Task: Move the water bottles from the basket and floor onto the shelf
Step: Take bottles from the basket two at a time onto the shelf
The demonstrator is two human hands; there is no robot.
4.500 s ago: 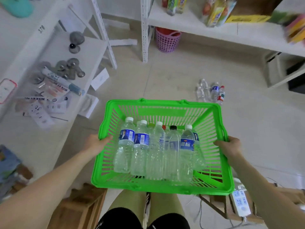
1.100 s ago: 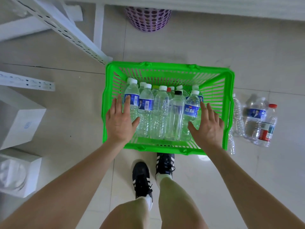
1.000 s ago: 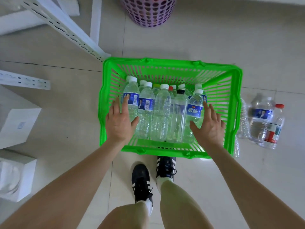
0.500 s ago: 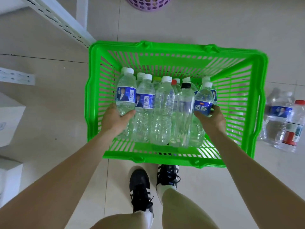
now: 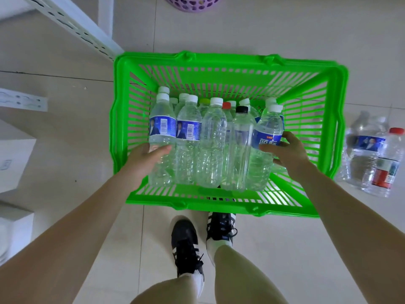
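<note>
A green plastic basket (image 5: pixel 337 119) stands on the tiled floor and holds several clear water bottles upright in its near half. My left hand (image 5: pixel 143 161) is closed around the leftmost blue-labelled bottle (image 5: pixel 162 126). My right hand (image 5: pixel 287 150) grips the rightmost blue-labelled bottle (image 5: pixel 268 132). Between them stand a second blue-labelled bottle (image 5: pixel 188 132), a plain white-capped bottle (image 5: pixel 213 137) and a black-capped bottle (image 5: pixel 240 145). More bottles stand behind, partly hidden. On the floor right of the basket stands a small group of bottles (image 5: pixel 368 154), one with a red cap (image 5: pixel 389 163).
A white metal shelf upright (image 5: pixel 74 29) slants down at the top left, beside the basket's far corner. A purple perforated bin (image 5: pixel 192 3) sits at the top edge. White boxes (image 5: pixel 13 159) lie on the floor at left. My feet (image 5: pixel 201 235) stand just behind the basket.
The basket went from carried to standing on the floor. Both hands moved from open over the bottles to gripping the two outer bottles. The view has drawn closer to the basket.
</note>
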